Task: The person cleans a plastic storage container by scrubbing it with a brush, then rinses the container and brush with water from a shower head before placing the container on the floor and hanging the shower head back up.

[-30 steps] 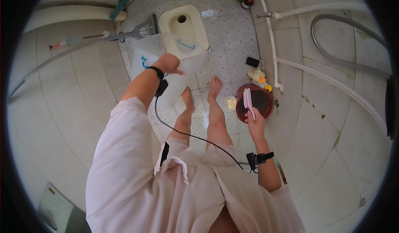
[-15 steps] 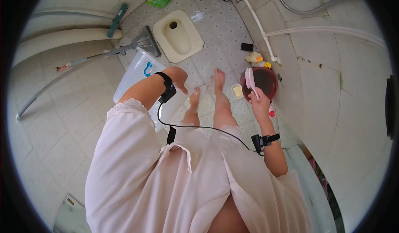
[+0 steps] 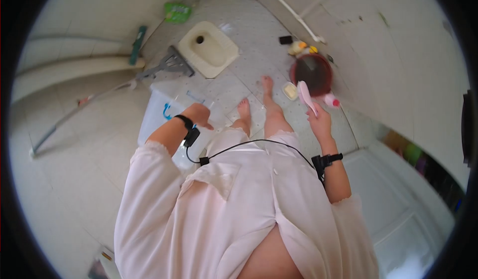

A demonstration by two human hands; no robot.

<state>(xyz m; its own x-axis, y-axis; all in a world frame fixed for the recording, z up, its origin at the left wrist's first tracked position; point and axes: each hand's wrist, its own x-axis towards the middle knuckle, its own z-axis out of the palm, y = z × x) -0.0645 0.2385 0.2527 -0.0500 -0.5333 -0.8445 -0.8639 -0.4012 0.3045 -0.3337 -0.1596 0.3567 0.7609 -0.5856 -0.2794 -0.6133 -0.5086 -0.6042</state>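
My left hand (image 3: 197, 115) is at the rim of a clear plastic container (image 3: 152, 110) with blue handles, its fingers closed on it; the grip is partly hidden by the back of the hand. The container stands tilted at the left of my legs. In my right hand (image 3: 319, 122) is a pink brush (image 3: 305, 95), its head pointing up and away from me. Just beyond the brush lies a reddish-brown basin (image 3: 326, 77) with dark contents. A small dish with a pale yellow block (image 3: 290, 91) sits left of the basin.
A squat toilet (image 3: 208, 50) is set in the floor ahead, with a grey mop (image 3: 174, 64) at its left. Bottles (image 3: 298, 48), a black object (image 3: 285, 40) and a pink bottle (image 3: 330, 100) lie around the basin. A black cable (image 3: 259, 141) joins my wrists.
The view has turned and shifted. The clear container has come back from over the toilet, with my left hand at its rim. My right hand still holds the brush, now lower beside the basin.
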